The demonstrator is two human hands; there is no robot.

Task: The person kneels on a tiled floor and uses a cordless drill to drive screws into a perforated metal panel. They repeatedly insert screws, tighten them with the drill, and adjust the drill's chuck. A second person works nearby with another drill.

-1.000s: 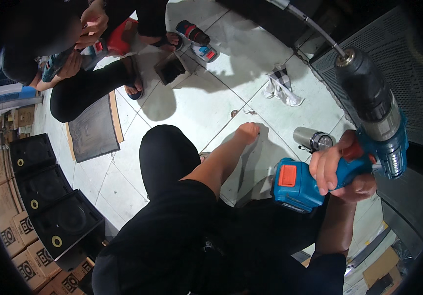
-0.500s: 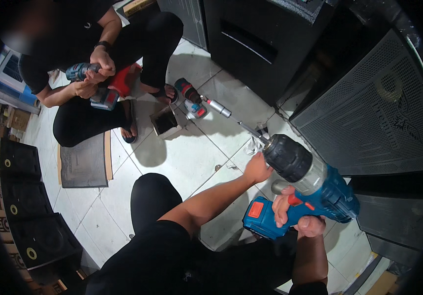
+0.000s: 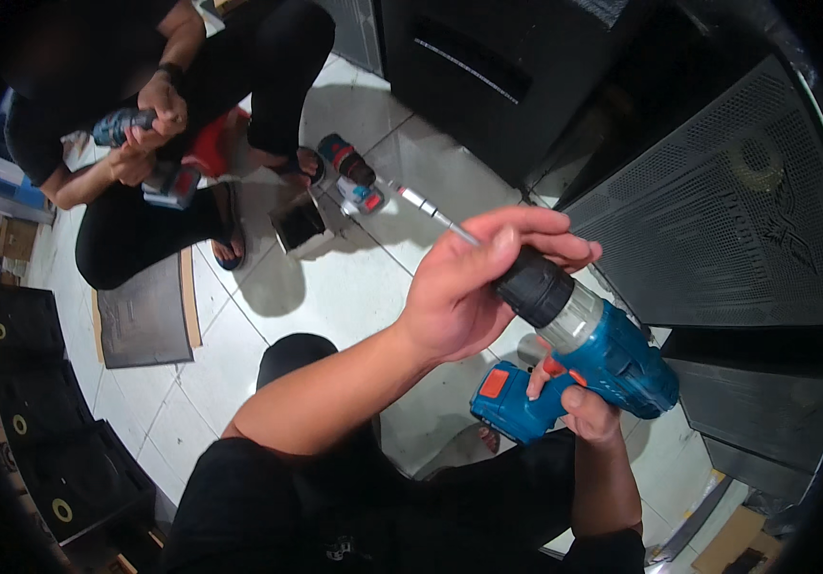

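A blue cordless drill (image 3: pixel 612 359) with a black chuck (image 3: pixel 534 287) is in my right hand (image 3: pixel 589 413), which is wrapped round its grip by the orange trigger. From the chuck a long bit with a silver socket-like end (image 3: pixel 421 203) points up and to the left. My left hand (image 3: pixel 459 297) is cupped at the front of the chuck, fingers stretched out and thumb apart. It hides part of the bit's shank; whether the palm touches the chuck I cannot tell. The drill's battery base (image 3: pixel 507 400) hangs over the floor between my knees.
Opposite me a seated person holds another drill (image 3: pixel 124 129). A red-and-black drill (image 3: pixel 349 163) stands on the tiles beside a small open box (image 3: pixel 299 228). A perforated black speaker grille (image 3: pixel 708 210) leans at right; black speakers (image 3: pixel 72 469) line the left. A dark panel (image 3: pixel 148 311) lies on the floor.
My left hand has risen from low beside the bit to the front of the chuck, with its fingers spread. The right hand keeps its hold on the drill; the view has shifted slightly.
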